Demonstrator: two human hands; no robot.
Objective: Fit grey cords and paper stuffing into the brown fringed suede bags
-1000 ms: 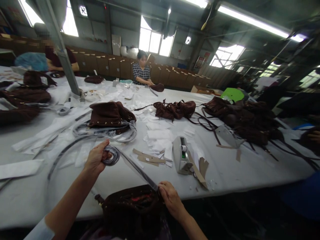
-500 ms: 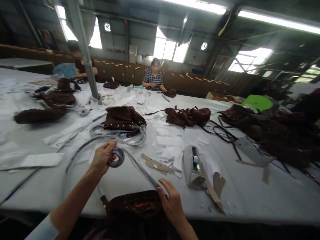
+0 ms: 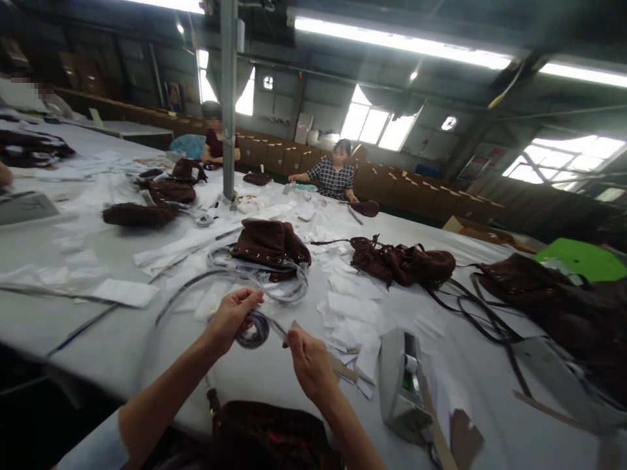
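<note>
My left hand (image 3: 238, 318) pinches the edge of a coil of grey strap (image 3: 255, 329) that seems to have a clear plastic wrap. From the coil a short length runs across to my right hand (image 3: 308, 362), whose thumb and fingers are closed on it. A longer tail of the strap arcs away to the left over the table. Below my hands, at the table's near edge, sits an open dark brown bag (image 3: 269, 431) with a reddish lining. Just beyond my left hand lies another brown bag (image 3: 272, 248), with plastic-wrapped strap looped round its base.
A grey tape dispenser (image 3: 399, 372) stands right of my right hand, beside cardboard strips (image 3: 467, 437) and white paper sheets (image 3: 350, 307). More brown bags (image 3: 406, 261) lie across the table. A metal post (image 3: 228, 104) rises at its middle. Co-workers (image 3: 336, 173) sit on the far side.
My right hand has moved up from the near bag toward the coil, and the strap between my hands has become shorter. The view has swung left.
</note>
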